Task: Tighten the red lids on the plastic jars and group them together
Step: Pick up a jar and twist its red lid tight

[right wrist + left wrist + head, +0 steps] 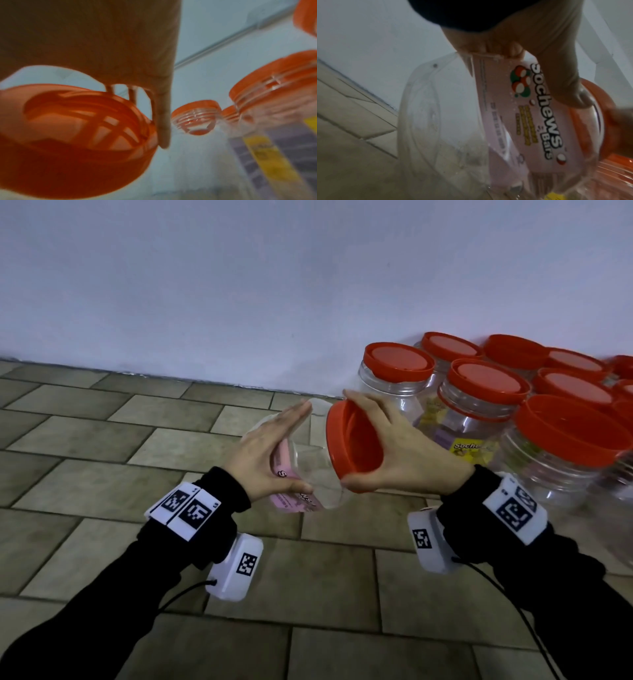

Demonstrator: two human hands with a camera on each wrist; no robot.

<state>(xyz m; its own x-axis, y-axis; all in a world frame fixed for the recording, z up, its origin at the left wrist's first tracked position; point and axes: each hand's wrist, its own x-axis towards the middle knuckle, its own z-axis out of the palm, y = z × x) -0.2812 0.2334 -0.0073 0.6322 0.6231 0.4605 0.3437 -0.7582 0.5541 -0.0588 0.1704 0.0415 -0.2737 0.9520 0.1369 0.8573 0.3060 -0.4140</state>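
**Lid offered to the mouth of a jar held on its side**

I hold the clear jar point(301, 463) above the tiled floor point(102, 440), lying sideways, its long axis running left to right and its mouth facing right. My left hand point(267, 453) clasps its body, fingers straight along the far side and thumb pressed on the pink label point(513, 108). My right hand point(400, 453) grips the red lid point(352, 440) by its rim between thumb below and fingers above, hollow side turned towards me and the jar. The lid sits at the jar's mouth, tilted; I cannot tell whether the threads have engaged. As I judge it, the coming move turns on squaring the lid to that axis before twisting. The grouped capped jars point(479, 398) stand just right against the wall point(239, 285); open floor lies to the left.
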